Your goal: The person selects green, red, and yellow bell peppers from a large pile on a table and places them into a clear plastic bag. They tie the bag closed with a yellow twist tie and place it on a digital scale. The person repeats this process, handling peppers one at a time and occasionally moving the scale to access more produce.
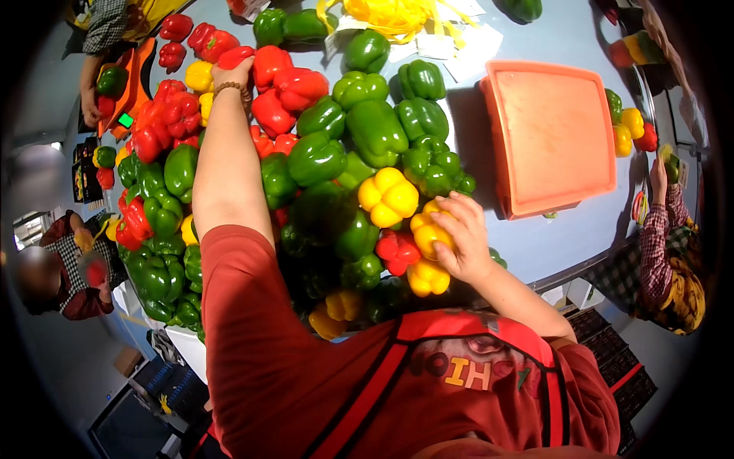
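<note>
My left hand [232,73], with a beaded bracelet at the wrist, reaches far across the pile and grips a red bell pepper [235,56]. Nearer to me, my right hand [465,238] has its fingers over a yellow bell pepper [427,235]. Around that pepper lie another yellow pepper [388,197], a red pepper [397,252] and a lower yellow one [428,278]. Green bell peppers [375,133] fill the middle of the heap. Red peppers [299,89] lie just right of my left hand. My left forearm hides part of the pile.
An upturned orange plastic crate [553,137] stands on the blue-grey table [550,244] at right. Yellow bands [395,17] and white tags [476,51] lie at the far side. Co-workers handle peppers at left and right. Mixed pepper groups [631,129] rest beyond the crate.
</note>
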`<state>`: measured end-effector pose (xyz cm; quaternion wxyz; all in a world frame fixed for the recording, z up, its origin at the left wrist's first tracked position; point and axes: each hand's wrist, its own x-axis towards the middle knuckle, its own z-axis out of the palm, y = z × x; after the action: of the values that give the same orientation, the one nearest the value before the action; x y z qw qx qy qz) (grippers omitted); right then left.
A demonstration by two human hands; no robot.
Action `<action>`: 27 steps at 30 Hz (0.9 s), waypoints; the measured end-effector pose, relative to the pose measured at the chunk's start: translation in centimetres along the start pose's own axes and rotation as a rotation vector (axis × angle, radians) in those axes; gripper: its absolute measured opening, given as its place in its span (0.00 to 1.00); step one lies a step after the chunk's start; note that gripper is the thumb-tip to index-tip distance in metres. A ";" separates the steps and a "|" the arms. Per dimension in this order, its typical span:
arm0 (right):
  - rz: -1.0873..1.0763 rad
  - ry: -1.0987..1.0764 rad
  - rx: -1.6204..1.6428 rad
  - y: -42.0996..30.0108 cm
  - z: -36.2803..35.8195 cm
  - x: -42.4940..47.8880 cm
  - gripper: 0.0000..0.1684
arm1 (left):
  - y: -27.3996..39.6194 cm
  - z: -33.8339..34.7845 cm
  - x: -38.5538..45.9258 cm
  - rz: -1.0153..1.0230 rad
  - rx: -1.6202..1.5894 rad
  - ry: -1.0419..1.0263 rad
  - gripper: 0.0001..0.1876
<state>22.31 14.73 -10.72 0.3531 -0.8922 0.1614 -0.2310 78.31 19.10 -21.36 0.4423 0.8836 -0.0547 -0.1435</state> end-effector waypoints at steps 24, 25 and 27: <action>-0.031 -0.036 -0.096 -0.8 -0.3 0.5 0.22 | 4.6 -16.1 -10.0 0.548 1.292 0.133 0.41; -0.022 -0.026 -0.105 -1.2 -0.4 0.9 0.22 | 5.4 -15.9 -11.0 0.551 1.229 0.136 0.39; -0.007 -0.011 -0.120 -2.5 -1.4 2.0 0.22 | 5.9 -15.8 -12.3 0.661 1.080 0.198 0.36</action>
<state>23.60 14.76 -7.49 0.2990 -0.9135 0.1702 -0.2173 71.54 30.38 -5.18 -0.0412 0.9276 -0.3476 0.1304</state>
